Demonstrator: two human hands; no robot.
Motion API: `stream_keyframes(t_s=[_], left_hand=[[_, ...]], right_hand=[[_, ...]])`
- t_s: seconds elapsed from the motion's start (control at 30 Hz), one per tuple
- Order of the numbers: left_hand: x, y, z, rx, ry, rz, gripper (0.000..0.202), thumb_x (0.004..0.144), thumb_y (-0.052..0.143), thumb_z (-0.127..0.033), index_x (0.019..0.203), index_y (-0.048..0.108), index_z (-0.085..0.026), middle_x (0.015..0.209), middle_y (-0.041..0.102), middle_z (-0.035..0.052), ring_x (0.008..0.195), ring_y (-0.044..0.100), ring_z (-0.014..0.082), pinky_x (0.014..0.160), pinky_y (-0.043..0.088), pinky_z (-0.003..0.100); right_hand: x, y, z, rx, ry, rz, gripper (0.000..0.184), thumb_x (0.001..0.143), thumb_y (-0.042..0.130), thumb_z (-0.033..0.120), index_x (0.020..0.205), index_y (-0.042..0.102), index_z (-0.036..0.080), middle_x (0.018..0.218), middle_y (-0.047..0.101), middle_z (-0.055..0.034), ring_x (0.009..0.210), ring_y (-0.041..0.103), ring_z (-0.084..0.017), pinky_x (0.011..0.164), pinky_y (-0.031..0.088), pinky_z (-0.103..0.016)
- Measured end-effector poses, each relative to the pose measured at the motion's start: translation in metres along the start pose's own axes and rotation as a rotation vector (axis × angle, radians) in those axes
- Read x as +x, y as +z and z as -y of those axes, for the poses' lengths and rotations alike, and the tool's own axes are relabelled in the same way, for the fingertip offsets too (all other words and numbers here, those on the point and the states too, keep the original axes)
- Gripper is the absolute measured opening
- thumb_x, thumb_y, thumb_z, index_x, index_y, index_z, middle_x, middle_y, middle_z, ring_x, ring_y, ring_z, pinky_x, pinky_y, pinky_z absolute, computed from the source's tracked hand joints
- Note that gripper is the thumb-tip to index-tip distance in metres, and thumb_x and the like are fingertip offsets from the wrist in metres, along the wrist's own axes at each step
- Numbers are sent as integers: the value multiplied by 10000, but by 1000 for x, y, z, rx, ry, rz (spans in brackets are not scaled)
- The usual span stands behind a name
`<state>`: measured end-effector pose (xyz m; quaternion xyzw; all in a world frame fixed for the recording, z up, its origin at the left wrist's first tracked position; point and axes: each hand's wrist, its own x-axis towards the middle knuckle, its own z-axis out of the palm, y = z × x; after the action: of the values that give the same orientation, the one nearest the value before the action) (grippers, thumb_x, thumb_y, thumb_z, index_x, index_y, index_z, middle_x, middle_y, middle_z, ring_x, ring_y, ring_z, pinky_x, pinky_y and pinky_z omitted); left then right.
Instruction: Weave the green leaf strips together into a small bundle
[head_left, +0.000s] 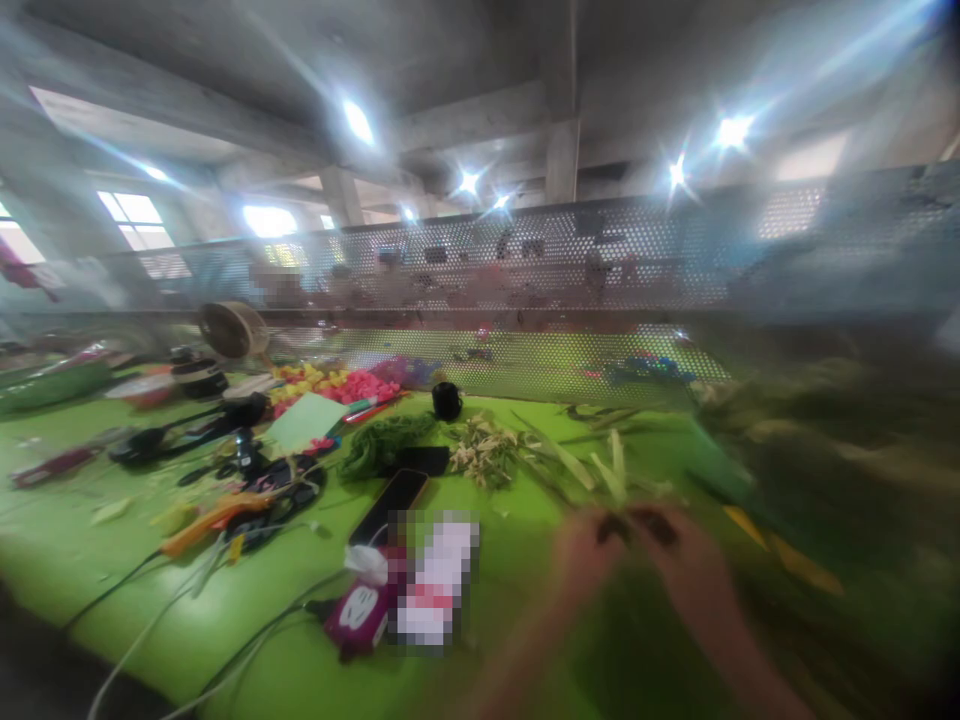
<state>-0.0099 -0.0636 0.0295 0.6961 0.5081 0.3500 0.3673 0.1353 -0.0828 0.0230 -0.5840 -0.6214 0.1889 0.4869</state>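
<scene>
Low at the right, my left hand (589,550) and my right hand (675,550) are close together above the green tabletop, smeared by motion. Both are closed, fingertips meeting round pale green leaf strips (616,468) that stick up just beyond them. Something dark wraps fingertips on each hand. Exactly which strip each hand pinches is blurred. Just past my left hand lies a pile of pale, yellowish-green leafy pieces (487,450). Close to my right hand, a large blurred heap of dark green foliage (847,490) fills the right side.
A phone (391,505), a purple tissue pack (360,612) and a blurred-out printed item (439,585) lie left of my hands. An orange-handled glue gun (214,525) trails cables. Pink and yellow pieces (345,388) lie farther back. A perforated metal panel (525,265) crosses behind.
</scene>
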Motion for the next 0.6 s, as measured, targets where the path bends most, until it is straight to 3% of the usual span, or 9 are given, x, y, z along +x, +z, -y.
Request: stream_keyframes(t_s=[0.13, 0.27, 0.43, 0.6], left_hand=[[-1, -1, -4, 93, 7, 65, 217, 727, 469, -205, 801, 666, -152, 770, 620, 37, 694, 497, 155, 662, 380, 257], [-2, 1, -5, 106, 12, 59, 246, 735, 456, -203, 849, 668, -151, 819, 635, 59, 726, 515, 170, 687, 387, 273], [-4, 2, -8, 88, 10, 43, 210, 734, 513, -262, 815, 664, -141, 741, 607, 51, 670, 486, 163, 630, 360, 270], [-3, 5, -2, 44, 25, 19, 187, 744, 502, -253, 772, 650, -143, 743, 596, 46, 679, 473, 157, 629, 354, 262]], right_hand=[[1, -1, -1, 32, 14, -3, 254, 790, 560, 426, 887, 661, 214, 845, 720, -51, 763, 656, -206, 726, 503, -310], [1, -3, 6, 32, 27, 35, 211, 769, 577, 420, 808, 678, 239, 796, 724, -28, 732, 650, -202, 736, 498, -313], [3, -6, 16, 114, 129, 17, 172, 715, 609, 386, 744, 663, 225, 720, 706, -16, 685, 645, -201, 671, 495, -301], [11, -3, 11, 229, 262, -27, 204, 595, 684, 379, 652, 593, 205, 603, 653, 0, 600, 615, -183, 589, 482, -294]])
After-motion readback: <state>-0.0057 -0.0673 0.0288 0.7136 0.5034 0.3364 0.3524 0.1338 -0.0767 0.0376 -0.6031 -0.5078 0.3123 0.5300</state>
